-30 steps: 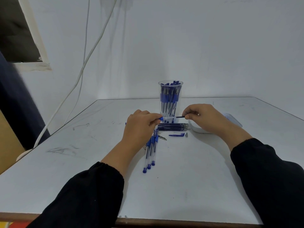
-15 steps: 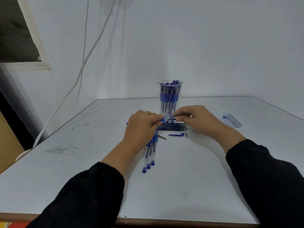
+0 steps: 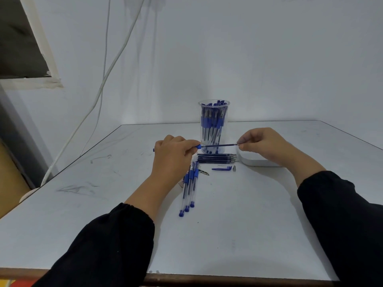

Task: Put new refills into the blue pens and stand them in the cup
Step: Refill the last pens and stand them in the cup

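Left hand: our left hand (image 3: 173, 156) is clenched around a clear-barrelled blue pen body (image 3: 198, 146), of which only the blue grip end at its right and a blue end cap at its left show.
Right hand: our right hand (image 3: 260, 145) pinches the tip end of a thin dark-blue refill (image 3: 219, 145) between thumb and forefinger.
Refill axis: the thin dark-blue refill runs nearly level from left to right, in line with the pen body, just in front of the cup.
Key relation: the refill's left end meets the pen's blue grip end; most of its length shows bare between our two hands. We cannot tell how far it sits inside the barrel.
Judged next move: we judge that any travel runs along this shared axis, the right hand driving and the left hand bracing.
Risk: a thin refill held at its far end may bow if pushed off-axis.
Cup: the tall clear plastic cup (image 3: 214, 125) stands behind the refill, packed with upright blue pens, nearer our right hand.
Spare refills: a row of dark refills (image 3: 216, 158) lies on the white table (image 3: 238, 224) parallel to the held one.
Waiting pens: three clear blue pens (image 3: 189, 188) lie by our left wrist.
Loose parts: a blue cap (image 3: 222, 168) and a small metal tip cone (image 3: 234, 168) lie near the refills.
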{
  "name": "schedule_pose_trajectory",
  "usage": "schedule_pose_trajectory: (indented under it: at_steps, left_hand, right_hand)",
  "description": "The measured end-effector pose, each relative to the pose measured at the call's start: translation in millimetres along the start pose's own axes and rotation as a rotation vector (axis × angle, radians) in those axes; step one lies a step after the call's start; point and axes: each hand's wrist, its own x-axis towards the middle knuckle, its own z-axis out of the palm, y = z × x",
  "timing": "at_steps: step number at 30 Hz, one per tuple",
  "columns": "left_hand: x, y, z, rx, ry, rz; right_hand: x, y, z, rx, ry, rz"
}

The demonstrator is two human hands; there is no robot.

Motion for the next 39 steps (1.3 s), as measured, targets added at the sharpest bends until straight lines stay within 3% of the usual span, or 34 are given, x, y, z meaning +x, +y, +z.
schedule_pose_trajectory:
  at_steps: [28,39]
  left_hand:
    - [-4,10,6,-0.073,0.033,0.108]
    - [-5,8,5,-0.106,0.025,0.085]
  right_hand:
    - [-6,-27,35,-0.017,-0.133,-0.018]
    - [-5,-18,16,-0.586,-0.208,0.021]
